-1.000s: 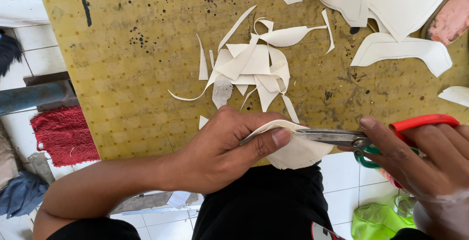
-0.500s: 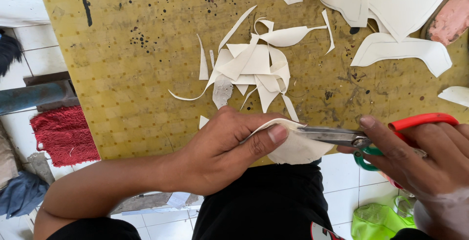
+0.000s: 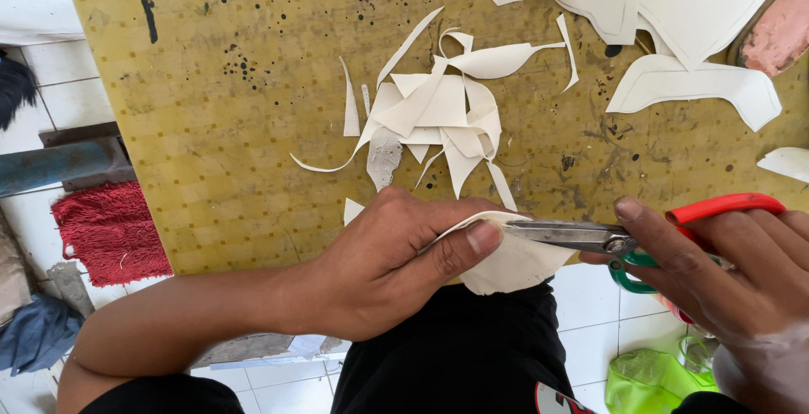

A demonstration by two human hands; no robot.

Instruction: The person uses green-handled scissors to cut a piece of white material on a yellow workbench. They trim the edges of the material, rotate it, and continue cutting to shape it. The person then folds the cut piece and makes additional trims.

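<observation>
I see the yellow table (image 3: 211, 128), with big white cut sheets (image 3: 674, 1) at its far right corner and a heap of scraps (image 3: 438, 119) mid-table. At the near edge, my left hand (image 3: 379, 271) pinches a white piece (image 3: 514, 262) between thumb and fingers. My right hand (image 3: 725, 271), fingers curled through the handles, grips scissors (image 3: 607, 237), blades at that piece.
</observation>
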